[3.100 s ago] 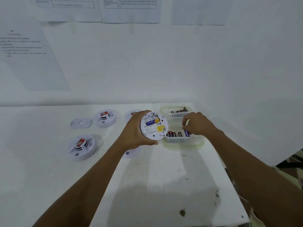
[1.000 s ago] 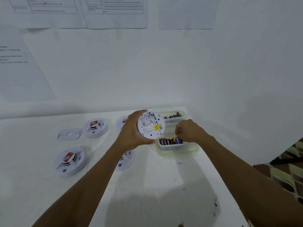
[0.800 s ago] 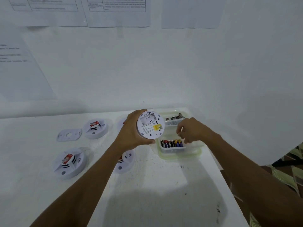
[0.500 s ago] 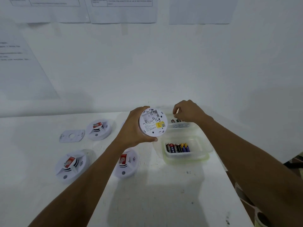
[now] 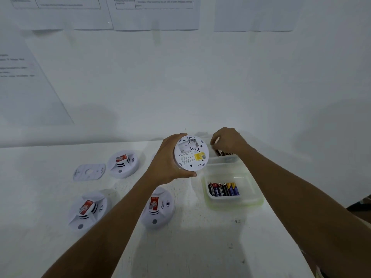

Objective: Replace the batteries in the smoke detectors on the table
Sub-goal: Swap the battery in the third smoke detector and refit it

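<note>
My left hand (image 5: 167, 160) grips a round white smoke detector (image 5: 191, 153) above the table, its back facing me with a yellow label and an empty battery bay. My right hand (image 5: 227, 139) reaches into the far clear container (image 5: 225, 157) of batteries, fingers pinched together; whether they hold a battery is hidden. A nearer clear container (image 5: 232, 189) holds several black, red and blue batteries (image 5: 223, 189).
Three more white smoke detectors with red stickers lie face up on the white table: one at the back (image 5: 123, 163), one at front left (image 5: 88, 209), one under my left forearm (image 5: 157, 207). A flat mounting plate (image 5: 89, 171) lies at back left. The wall stands close behind.
The battery that sat in the held detector's bay is gone. My right hand has moved from the near container to the far one. The detector stays held up.
</note>
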Tool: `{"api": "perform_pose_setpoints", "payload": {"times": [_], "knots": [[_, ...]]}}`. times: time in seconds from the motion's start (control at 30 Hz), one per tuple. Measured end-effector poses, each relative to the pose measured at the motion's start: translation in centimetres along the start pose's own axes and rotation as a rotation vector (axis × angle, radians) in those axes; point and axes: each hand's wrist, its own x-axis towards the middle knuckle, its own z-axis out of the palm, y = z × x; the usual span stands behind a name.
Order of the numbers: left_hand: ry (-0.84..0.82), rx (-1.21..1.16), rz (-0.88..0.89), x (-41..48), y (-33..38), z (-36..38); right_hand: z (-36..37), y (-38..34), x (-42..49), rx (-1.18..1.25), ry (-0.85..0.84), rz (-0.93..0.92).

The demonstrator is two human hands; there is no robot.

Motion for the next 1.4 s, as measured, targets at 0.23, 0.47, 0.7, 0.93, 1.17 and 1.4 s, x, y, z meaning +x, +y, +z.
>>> {"api": "perform_pose_setpoints", "payload": {"times": [0.23,0.47,0.7,0.93,1.17,1.4], "knots": [[0.028,-0.008,0.031,0.3,0.5,0.4,-2.6,-3.0,-6.6,0.839,0.32,-0.103],[-0.004,-0.006,0.004,0.6,1.1,1.5,2.2,-4.7,-8.9,0.691,0.521,-0.133],[0.041,-0.037,0.005,-0.2,1.8,1.0,4.5,-4.6,-9.8,0.445,0.623,-0.318],[0.0,-0.07,-0.016,-0.6,1.8,0.7,3.5,-2.5,-10.3,0.336,0.475,-0.5],[0.005,-0.054,-0.072,0.2,1.9,-0.5,-1.4,2.5,-4.9,0.221,0.265,-0.153],[0.0,-0.029,-0.052,0.5,1.1,-0.5,-1.1,2.7,-0.5,-0.107,0.001,-0.008]]}}
